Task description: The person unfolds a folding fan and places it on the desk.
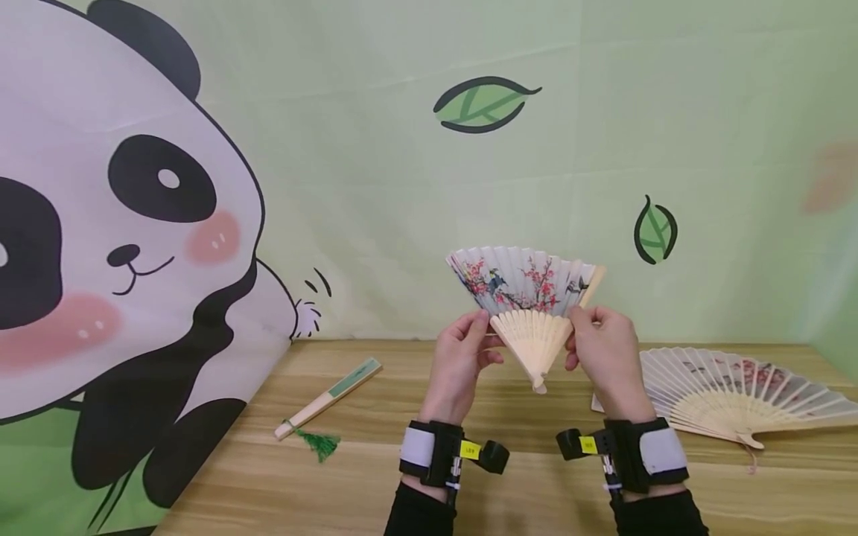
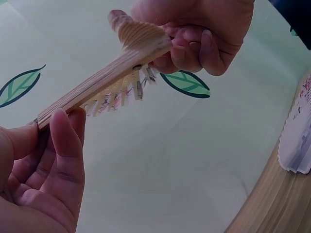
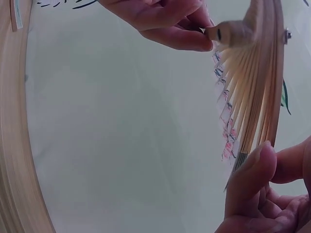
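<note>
A folding fan (image 1: pixel 529 286) with pale ribs and a white leaf printed with pink blossoms and birds is held up above the table, partly spread, its pivot end pointing down. My left hand (image 1: pixel 459 361) pinches its left edge between thumb and fingers. On the opposite edge, my right hand (image 1: pixel 606 357) grips the outer rib. In the left wrist view the fan (image 2: pixel 97 85) shows edge-on, the left thumb and fingers on one end of its guard. The right wrist view shows the right thumb and fingers (image 3: pixel 250 179) pinching the ribs near the leaf.
A spread fan (image 1: pixel 731 394) with pale ribs and a pink tassel lies on the wooden table (image 1: pixel 375 476) at the right. On the left lies a closed fan (image 1: pixel 328 398) with a green tassel (image 1: pixel 320 444). Behind hangs a green backdrop (image 1: pixel 375 186) printed with a panda and leaves.
</note>
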{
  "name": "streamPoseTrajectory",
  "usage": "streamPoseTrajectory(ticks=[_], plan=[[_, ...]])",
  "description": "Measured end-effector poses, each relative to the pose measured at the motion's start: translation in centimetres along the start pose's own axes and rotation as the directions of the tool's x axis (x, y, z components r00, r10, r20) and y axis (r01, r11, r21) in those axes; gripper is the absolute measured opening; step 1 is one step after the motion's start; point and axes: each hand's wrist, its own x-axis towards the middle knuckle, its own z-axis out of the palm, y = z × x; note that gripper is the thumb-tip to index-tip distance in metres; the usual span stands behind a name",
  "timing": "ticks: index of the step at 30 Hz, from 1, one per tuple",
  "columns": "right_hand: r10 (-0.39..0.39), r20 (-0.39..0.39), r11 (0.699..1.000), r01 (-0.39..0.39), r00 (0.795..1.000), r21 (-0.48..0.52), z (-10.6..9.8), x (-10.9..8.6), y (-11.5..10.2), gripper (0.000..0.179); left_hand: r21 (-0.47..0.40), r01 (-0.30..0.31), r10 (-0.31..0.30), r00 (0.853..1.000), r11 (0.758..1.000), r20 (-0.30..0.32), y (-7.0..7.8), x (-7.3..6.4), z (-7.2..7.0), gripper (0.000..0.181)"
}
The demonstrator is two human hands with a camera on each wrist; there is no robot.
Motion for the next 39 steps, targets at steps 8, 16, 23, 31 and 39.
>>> streamPoseTrajectory(ticks=[8, 16, 23, 31, 39], plan=[[0.027, -0.048, 0.998, -0.024, 0.998, 0.061, 0.30, -0.05, 0.10, 0.035, -0.057, -0.020, 0.019, 0.999, 0.998, -0.026, -0.04, 0.18, 0.02, 0.026], [0.026, -0.079, 0.994, -0.018, 0.997, 0.105, 0.36, -0.24, -0.12, 0.035, -0.083, -0.054, 0.051, 0.998, 0.995, -0.042, -0.18, 0.40, 0.11, 0.026], [0.046, -0.097, 0.984, -0.029, 0.994, 0.174, 0.48, -0.29, -0.07, 0.033, -0.083, -0.073, 0.067, 0.995, 0.994, -0.078, -0.20, 0.30, 0.04, 0.028], [0.076, -0.115, 0.976, -0.051, 0.990, 0.211, 0.66, -0.24, 0.01, 0.032, -0.088, -0.102, 0.094, 0.991, 0.991, -0.095, -0.05, 0.10, 0.08, 0.029], [0.079, -0.124, 0.972, -0.049, 0.989, 0.229, 0.61, 0.00, 0.01, 0.028, -0.076, -0.113, 0.105, 0.989, 0.991, -0.106, -0.04, 0.25, 0.16, 0.027]])
